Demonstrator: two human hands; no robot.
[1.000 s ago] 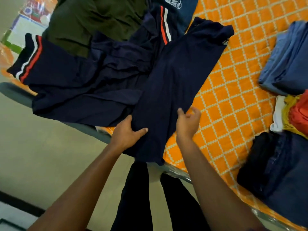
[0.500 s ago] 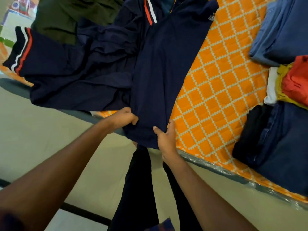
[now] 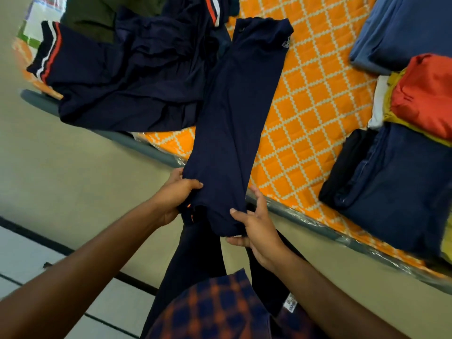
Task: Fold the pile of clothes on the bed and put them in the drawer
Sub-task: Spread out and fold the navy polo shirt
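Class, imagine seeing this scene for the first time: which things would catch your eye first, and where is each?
The orange bedcover with its white diamond grid fills the upper middle. Across it stretches a long navy garment, its near end gripped by the left hand and the right hand at bottom centre. At the right, a red garment glows among folded clothes.

The fingers of the left grip (image 3: 175,199) lay out of sight under the navy garment (image 3: 234,113), and those of the right grip (image 3: 256,231) were mostly behind its hem. The logo (image 3: 285,43) near its far end and the label (image 3: 290,305) on the checked shirt (image 3: 215,307) were too small to read. The green cloth (image 3: 97,13) and blue stack (image 3: 403,28) ran off the top edge.
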